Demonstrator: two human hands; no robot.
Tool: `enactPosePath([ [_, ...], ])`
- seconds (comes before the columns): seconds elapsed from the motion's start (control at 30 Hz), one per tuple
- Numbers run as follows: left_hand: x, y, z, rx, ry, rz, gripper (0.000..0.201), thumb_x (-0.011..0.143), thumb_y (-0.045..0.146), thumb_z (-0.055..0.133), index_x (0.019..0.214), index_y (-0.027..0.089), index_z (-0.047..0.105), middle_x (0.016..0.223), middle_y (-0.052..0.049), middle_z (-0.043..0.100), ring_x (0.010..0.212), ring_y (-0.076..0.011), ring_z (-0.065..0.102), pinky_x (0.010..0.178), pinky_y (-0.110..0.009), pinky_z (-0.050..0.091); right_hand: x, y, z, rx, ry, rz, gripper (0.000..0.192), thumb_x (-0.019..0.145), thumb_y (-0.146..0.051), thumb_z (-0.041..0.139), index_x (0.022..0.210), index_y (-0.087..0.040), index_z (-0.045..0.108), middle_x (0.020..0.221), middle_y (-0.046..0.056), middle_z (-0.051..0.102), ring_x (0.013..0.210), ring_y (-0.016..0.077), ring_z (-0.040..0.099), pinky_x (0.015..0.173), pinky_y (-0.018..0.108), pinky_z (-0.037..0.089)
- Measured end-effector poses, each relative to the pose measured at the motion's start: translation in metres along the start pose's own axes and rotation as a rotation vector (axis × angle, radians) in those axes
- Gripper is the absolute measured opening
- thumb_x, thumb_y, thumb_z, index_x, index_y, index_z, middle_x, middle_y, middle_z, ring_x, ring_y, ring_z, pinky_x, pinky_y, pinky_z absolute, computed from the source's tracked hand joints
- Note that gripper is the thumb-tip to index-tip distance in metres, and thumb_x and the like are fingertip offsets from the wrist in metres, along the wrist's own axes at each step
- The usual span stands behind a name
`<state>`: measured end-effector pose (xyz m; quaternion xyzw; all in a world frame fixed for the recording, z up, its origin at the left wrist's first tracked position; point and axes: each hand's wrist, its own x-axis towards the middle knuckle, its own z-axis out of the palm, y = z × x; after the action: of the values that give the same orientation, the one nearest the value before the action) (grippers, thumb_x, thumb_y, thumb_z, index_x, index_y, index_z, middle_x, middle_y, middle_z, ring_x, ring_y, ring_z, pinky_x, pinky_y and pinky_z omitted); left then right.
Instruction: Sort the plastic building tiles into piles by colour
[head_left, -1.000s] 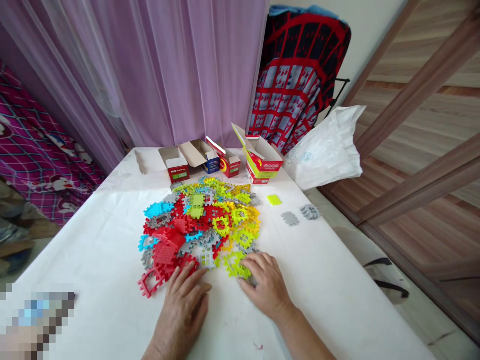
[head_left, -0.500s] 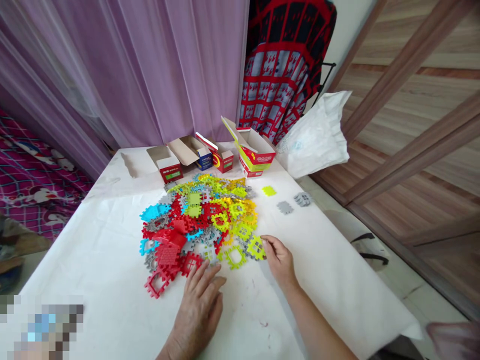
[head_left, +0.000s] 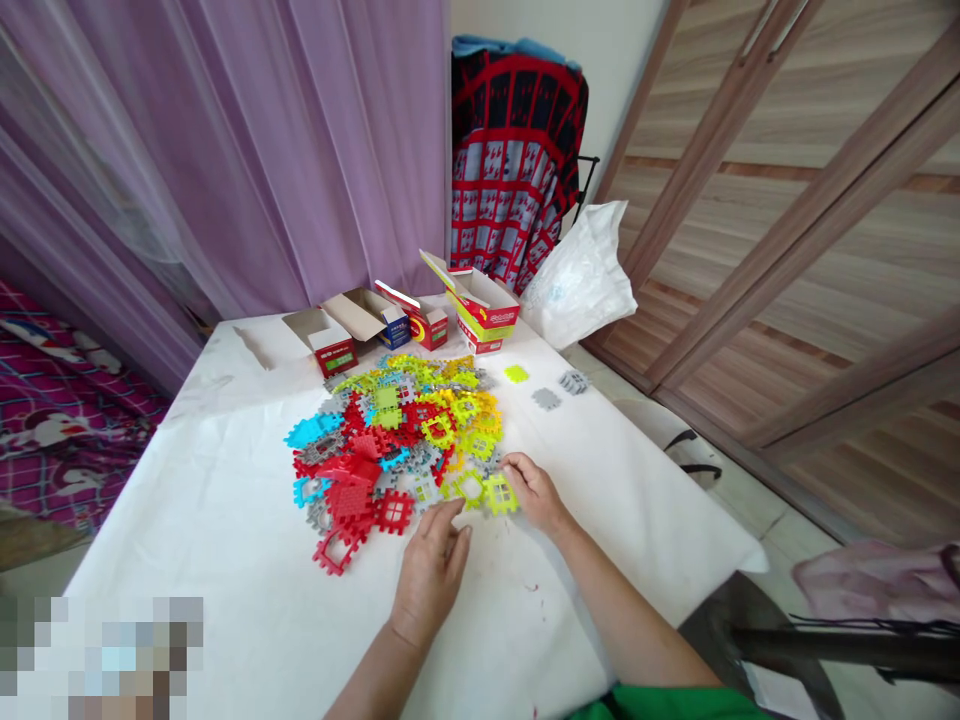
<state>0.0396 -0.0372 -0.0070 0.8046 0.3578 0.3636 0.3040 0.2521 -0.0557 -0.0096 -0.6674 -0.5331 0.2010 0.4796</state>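
Observation:
A heap of plastic interlocking building pieces (head_left: 351,500) in red, lime, blue, grey and yellow lies on the white-covered table (head_left: 255,620). My right hand (head_left: 536,495) is at the heap's near right edge, its fingers curled together against the corner of a lime window piece (head_left: 500,494). Whether the fingertips grip this piece or a grey one behind it is hidden. My left hand (head_left: 431,565) is in front of the heap, fingers loosely bent and apart, holding nothing. Close to its fingertips are a lime frame piece (head_left: 458,489) and a red window piece (head_left: 394,511).
Opened cardboard boxes stand along the back, among them a red and yellow box (head_left: 487,318). Beside them leans a white sack (head_left: 581,280). A lime tile (head_left: 516,373), a grey tile (head_left: 547,399) and a grey stack (head_left: 574,382) lie right of the heap.
The view has shifted. My left hand has moved right, from the red pieces towards the lime ones, its fingers more bent. My right hand now reaches slightly beyond the lime window piece's corner.

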Motion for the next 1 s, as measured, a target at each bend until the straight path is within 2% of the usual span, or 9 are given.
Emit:
enactPosePath([
  [0.13, 0.011, 0.000, 0.008, -0.064, -0.047, -0.159, 0.032, 0.090, 0.034, 0.050, 0.118, 0.021, 0.060, 0.096, -0.006, 0.070, 0.061, -0.0127, 0.062, 0.066, -0.029, 0.054, -0.004, -0.006, 0.002, 0.027, -0.137, -0.025, 0.029, 0.089, -0.044, 0.044, 0.087, -0.021, 0.060, 0.058, -0.005, 0.053, 0.053, 0.0114, 0.048, 0.052, 0.022, 0.040],
  [0.27, 0.021, -0.001, 0.015, -0.147, -0.113, -0.288, 0.024, 0.085, 0.039, 0.056, 0.096, 0.023, 0.068, 0.082, -0.003, 0.073, 0.072, -0.0170, 0.066, 0.069, -0.028, 0.052, -0.004, -0.009, 0.001, 0.019, -0.207, -0.042, 0.031, 0.089, -0.046, 0.043, 0.083, -0.021, 0.059, 0.055, -0.005, 0.050, 0.050, 0.0105, 0.047, 0.050, 0.021, 0.037],
  [0.43, 0.027, 0.001, 0.022, -0.396, -0.178, -0.474, 0.028, 0.076, 0.041, 0.063, 0.096, 0.021, 0.066, 0.062, 0.005, 0.062, 0.046, -0.0094, 0.052, 0.046, -0.020, 0.041, -0.005, -0.012, 0.004, -0.018, -0.255, -0.073, 0.031, 0.087, -0.048, 0.046, 0.085, -0.021, 0.061, 0.053, -0.005, 0.053, 0.047, 0.0107, 0.047, 0.049, 0.022, 0.035],
  [0.6, 0.025, 0.007, 0.022, -0.498, -0.165, -0.554, 0.025, 0.069, 0.042, 0.067, 0.077, 0.021, 0.056, 0.052, 0.010, 0.050, 0.038, -0.0050, 0.042, 0.039, -0.017, 0.034, -0.014, -0.008, 0.007, 0.102, -0.071, 0.003, 0.037, 0.090, -0.051, 0.042, 0.087, -0.020, 0.063, 0.058, -0.001, 0.060, 0.051, 0.0123, 0.054, 0.052, 0.022, 0.042],
  [0.67, 0.021, 0.010, 0.019, -0.516, -0.142, -0.577, 0.029, 0.069, 0.046, 0.066, 0.076, 0.022, 0.051, 0.051, 0.011, 0.049, 0.037, -0.0047, 0.041, 0.038, -0.017, 0.034, -0.018, -0.004, 0.007, 0.191, 0.013, 0.070, 0.039, 0.091, -0.051, 0.039, 0.089, -0.019, 0.062, 0.061, 0.000, 0.062, 0.049, 0.0120, 0.053, 0.051, 0.023, 0.044],
  [0.73, 0.017, 0.012, 0.016, -0.528, -0.118, -0.594, 0.033, 0.068, 0.049, 0.066, 0.076, 0.022, 0.048, 0.052, 0.011, 0.050, 0.037, -0.0048, 0.044, 0.037, -0.016, 0.034, -0.022, -0.001, 0.007, 0.236, 0.025, 0.093, 0.036, 0.091, -0.050, 0.043, 0.091, -0.019, 0.061, 0.063, 0.000, 0.062, 0.048, 0.0116, 0.053, 0.050, 0.023, 0.046],
  [0.87, 0.013, 0.013, 0.011, -0.546, -0.084, -0.628, 0.039, 0.069, 0.052, 0.066, 0.084, 0.022, 0.048, 0.059, 0.008, 0.059, 0.036, -0.0047, 0.047, 0.035, -0.016, 0.031, -0.027, -0.003, 0.007, 0.200, -0.077, -0.076, 0.030, 0.086, -0.045, 0.054, 0.100, -0.019, 0.060, 0.087, 0.005, 0.066, 0.062, 0.0125, 0.059, 0.048, 0.021, 0.047],
  [0.93, 0.014, 0.011, 0.010, -0.552, -0.071, -0.652, 0.040, 0.069, 0.053, 0.066, 0.086, 0.022, 0.047, 0.061, 0.007, 0.062, 0.035, -0.0046, 0.047, 0.034, -0.015, 0.029, -0.029, -0.006, 0.007, 0.130, -0.066, -0.210, 0.034, 0.083, -0.042, 0.058, 0.107, -0.018, 0.059, 0.103, 0.009, 0.064, 0.069, 0.0138, 0.061, 0.047, 0.022, 0.047],
  [1.0, 0.015, 0.010, 0.010, -0.555, -0.063, -0.673, 0.039, 0.070, 0.053, 0.065, 0.085, 0.022, 0.046, 0.060, 0.007, 0.062, 0.034, -0.0050, 0.047, 0.032, -0.015, 0.027, -0.031, -0.010, 0.008, 0.028, -0.032, -0.338, 0.043, 0.080, -0.041, 0.062, 0.115, -0.017, 0.058, 0.110, 0.012, 0.061, 0.078, 0.0167, 0.062, 0.056, 0.026, 0.053],
])
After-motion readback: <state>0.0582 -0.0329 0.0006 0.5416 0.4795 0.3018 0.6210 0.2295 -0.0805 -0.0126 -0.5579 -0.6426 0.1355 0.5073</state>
